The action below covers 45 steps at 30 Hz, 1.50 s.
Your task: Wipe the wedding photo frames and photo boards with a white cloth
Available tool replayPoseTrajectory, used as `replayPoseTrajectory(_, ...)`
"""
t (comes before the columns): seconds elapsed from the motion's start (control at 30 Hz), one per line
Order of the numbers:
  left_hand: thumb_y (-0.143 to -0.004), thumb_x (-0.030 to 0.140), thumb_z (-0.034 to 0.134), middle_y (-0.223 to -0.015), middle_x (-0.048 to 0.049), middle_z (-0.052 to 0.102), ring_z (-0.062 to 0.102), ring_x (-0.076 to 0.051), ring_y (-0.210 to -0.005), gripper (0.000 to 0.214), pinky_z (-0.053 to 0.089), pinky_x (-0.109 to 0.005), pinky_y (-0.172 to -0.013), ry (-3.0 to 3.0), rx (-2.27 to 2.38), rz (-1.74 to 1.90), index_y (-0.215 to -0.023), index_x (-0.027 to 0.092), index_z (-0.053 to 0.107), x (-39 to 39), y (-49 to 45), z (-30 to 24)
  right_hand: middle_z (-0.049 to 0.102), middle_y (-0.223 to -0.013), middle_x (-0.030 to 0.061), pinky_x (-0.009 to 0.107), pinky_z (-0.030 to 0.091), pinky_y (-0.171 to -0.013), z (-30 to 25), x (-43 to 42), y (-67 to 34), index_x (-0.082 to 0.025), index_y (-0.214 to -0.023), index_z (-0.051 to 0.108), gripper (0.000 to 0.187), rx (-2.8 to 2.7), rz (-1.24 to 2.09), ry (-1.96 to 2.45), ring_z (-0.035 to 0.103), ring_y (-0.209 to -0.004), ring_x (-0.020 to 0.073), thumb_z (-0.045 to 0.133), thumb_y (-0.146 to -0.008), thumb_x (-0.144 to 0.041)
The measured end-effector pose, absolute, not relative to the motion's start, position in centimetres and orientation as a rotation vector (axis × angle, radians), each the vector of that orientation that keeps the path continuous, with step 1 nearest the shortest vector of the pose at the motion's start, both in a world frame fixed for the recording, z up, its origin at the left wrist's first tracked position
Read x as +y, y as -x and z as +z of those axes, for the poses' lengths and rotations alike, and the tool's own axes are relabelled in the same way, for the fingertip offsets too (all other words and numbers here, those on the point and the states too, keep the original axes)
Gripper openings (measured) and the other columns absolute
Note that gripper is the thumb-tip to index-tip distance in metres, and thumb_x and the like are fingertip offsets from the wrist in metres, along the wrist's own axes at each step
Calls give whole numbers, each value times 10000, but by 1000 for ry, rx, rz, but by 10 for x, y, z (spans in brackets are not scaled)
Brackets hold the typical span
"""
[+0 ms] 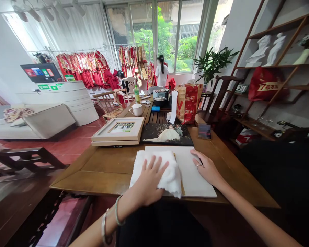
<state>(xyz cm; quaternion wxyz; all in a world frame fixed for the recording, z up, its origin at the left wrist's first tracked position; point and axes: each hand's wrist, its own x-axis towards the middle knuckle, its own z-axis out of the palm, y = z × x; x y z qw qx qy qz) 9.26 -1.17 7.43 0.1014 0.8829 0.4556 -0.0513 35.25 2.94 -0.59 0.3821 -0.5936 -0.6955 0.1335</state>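
Note:
My left hand (150,181) lies flat with its fingers spread on a folded white cloth (141,161). The cloth covers the left part of a flat white board (195,185) near the table's front edge. A thin gold-brown strip shows on the board beside the cloth. My right hand (206,168), with a ring on it, rests over the board's right edge, its visible fingers stretched on the surface. Just beyond the board lies a dark photo panel (167,133) with a figure in a pale gown. Left of that, light wooden picture frames (118,128) are stacked.
On the wooden table (98,175) stand a white lidded cup (136,109), a red and brown paper bag (189,103), a green bottle (136,93) and a dark pot (161,101). Chairs flank it. Two people (161,73) are near racks of red garments (84,68).

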Motion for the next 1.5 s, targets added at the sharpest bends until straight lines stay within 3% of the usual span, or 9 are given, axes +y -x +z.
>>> replayPoseTrajectory(0.17, -790, 272, 452, -1507, -147, 207, 86, -365, -1383, 697, 79, -601, -1077, -2665, 1418, 4, -1444, 154, 242, 30, -103, 63, 574, -1295, 113, 446, 384, -1039, -5, 29, -353, -193, -1170, 578, 354, -1774, 338, 1502, 517, -1218, 247, 435, -850, -239)
replayPoseTrajectory(0.33, -784, 263, 429, -1509, -159, 190, 74, -374, -1382, 717, 82, -603, -1072, -2584, 1500, 29, -1455, 147, 205, 28, -120, 66, 584, -1284, 103, 446, 389, -1033, -5, 29, -354, -211, -1165, 585, 352, -1763, 329, 1487, 530, -1204, 246, 445, -843, -235)
replayPoseTrajectory(0.57, -569, 212, 506, -1535, -101, -47, -151, -381, -1353, 996, -54, -627, -1053, -2444, 1426, -88, -1476, 189, 98, -47, -120, 59, 575, -1297, 108, 436, 375, -1051, -9, 32, -357, -193, -1173, 579, 366, -1776, 331, 1503, 513, -1225, 233, 434, -839, -221)
replayPoseTrajectory(0.7, -512, 219, 528, -1519, -97, -118, -191, -409, -1329, 1079, -88, -665, -1019, -2488, 1353, -64, -1478, 186, 48, -66, -116, 51, 581, -1292, 93, 434, 365, -1061, -10, 32, -357, -208, -1173, 582, 366, -1763, 335, 1489, 507, -1232, 226, 441, -835, -213)
replayPoseTrajectory(1.03, -780, 319, 459, -1511, -155, 180, 66, -380, -1381, 750, 61, -616, -1064, -2626, 1443, 49, -1461, 173, 179, 21, -130, 61, 579, -1289, 118, 443, 382, -1042, -6, 30, -357, -191, -1170, 579, 355, -1771, 342, 1475, 517, -1220, 245, 429, -853, -246)
replayPoseTrajectory(1.17, -810, 342, 443, -1495, -165, 213, 101, -399, -1370, 702, 92, -626, -1052, -2648, 1462, 111, -1452, 179, 209, 37, -141, 58, 578, -1287, 129, 446, 387, -1035, -7, 31, -358, -180, -1173, 575, 357, -1786, 346, 1467, 517, -1219, 254, 425, -857, -253)
replayPoseTrajectory(1.3, -740, 342, 519, -1518, -177, 121, 0, -422, -1372, 818, 34, -643, -1048, -2657, 1376, 86, -1463, 200, 163, 5, -143, 50, 578, -1289, 116, 437, 385, -1037, -11, 34, -360, -197, -1176, 571, 356, -1794, 317, 1471, 513, -1223, 240, 425, -855, -243)
replayPoseTrajectory(1.4, -671, 416, 587, -1530, -177, 11, -120, -440, -1351, 970, -53, -668, -1025, -2725, 1220, 107, -1472, 217, 78, -32, -136, 38, 573, -1295, 118, 432, 379, -1044, -12, 35, -360, -187, -1175, 573, 363, -1798, 309, 1488, 509, -1228, 238, 420, -849, -231)
replayPoseTrajectory(1.5, -643, 477, 609, -1531, -173, -27, -141, -446, -1344, 1043, -65, -688, -1010, -2752, 1116, 102, -1472, 234, 25, -53, -129, 33, 574, -1294, 118, 432, 376, -1048, -11, 33, -359, -185, -1177, 573, 369, -1797, 302, 1490, 513, -1223, 238, 422, -843, -221)
